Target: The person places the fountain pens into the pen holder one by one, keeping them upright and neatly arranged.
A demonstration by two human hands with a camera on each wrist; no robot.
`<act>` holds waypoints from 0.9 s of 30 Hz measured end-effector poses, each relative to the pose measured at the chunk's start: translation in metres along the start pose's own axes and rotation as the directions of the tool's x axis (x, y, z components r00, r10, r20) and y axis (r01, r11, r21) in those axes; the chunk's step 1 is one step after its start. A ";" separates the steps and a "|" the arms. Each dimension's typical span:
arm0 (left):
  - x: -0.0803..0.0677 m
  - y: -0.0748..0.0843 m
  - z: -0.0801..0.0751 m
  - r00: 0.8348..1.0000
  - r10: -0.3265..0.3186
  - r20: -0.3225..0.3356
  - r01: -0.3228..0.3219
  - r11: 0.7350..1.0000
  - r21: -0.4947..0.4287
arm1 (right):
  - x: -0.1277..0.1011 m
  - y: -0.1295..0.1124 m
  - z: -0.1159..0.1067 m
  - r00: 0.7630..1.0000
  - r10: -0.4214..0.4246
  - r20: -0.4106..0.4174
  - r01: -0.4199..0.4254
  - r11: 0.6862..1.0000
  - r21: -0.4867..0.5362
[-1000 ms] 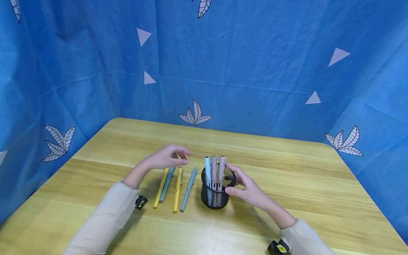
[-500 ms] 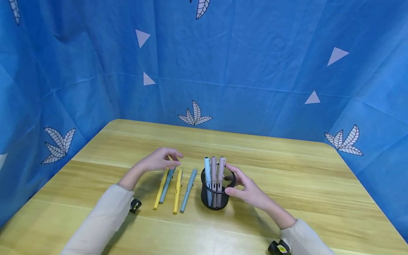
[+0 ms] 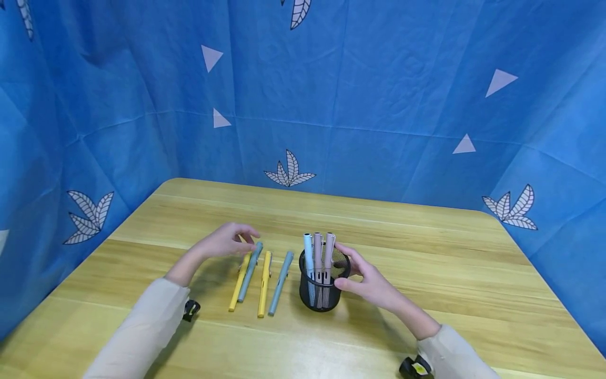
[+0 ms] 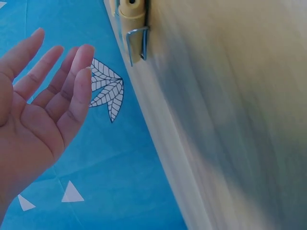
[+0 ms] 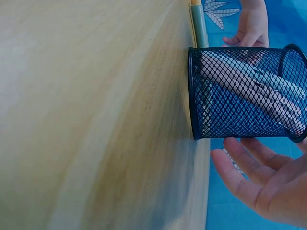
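L hand (image 3: 222, 243) now further left; pens (image 3: 261, 281) lengthwise front-back.

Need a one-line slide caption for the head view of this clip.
Left hand hovers open over four pens on the table; right hand rests beside the mesh holder.

The whole wooden table (image 3: 426, 273) is being taken in from above by the head view, facing forward and down toward the blue backdrop (image 3: 379, 79). The tabletop is being skimmed close-up and sideways by both wrist views. The mesh pen cup (image 3: 324, 284) is being shared by head and right wrist (image 5: 240, 96); a yellow pen (image 4: 132, 14) is being caught by the left wrist.
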State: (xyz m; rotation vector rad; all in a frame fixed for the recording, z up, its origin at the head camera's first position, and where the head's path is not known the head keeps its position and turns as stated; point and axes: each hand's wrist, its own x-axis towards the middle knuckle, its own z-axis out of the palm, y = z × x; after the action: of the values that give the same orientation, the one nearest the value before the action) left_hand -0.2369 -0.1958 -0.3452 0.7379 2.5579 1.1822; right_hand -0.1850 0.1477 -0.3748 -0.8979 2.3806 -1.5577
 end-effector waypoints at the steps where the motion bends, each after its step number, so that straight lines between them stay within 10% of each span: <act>1: -0.001 -0.002 0.000 1.000 0.000 -0.001 0.000 1.000 -0.001 | 0.000 0.000 0.000 1.000 -0.001 0.001 0.001 1.000 0.000; 27: -0.010 -0.020 -0.006 0.992 -0.097 0.085 0.091 0.993 0.074 | 0.000 -0.001 0.000 1.000 0.001 0.008 -0.001 1.000 -0.007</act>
State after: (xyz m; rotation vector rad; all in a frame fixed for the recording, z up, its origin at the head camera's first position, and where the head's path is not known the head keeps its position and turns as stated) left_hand -0.2378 -0.2163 -0.3565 0.6609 2.5415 1.0126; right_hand -0.1850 0.1477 -0.3738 -0.9032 2.3821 -1.5433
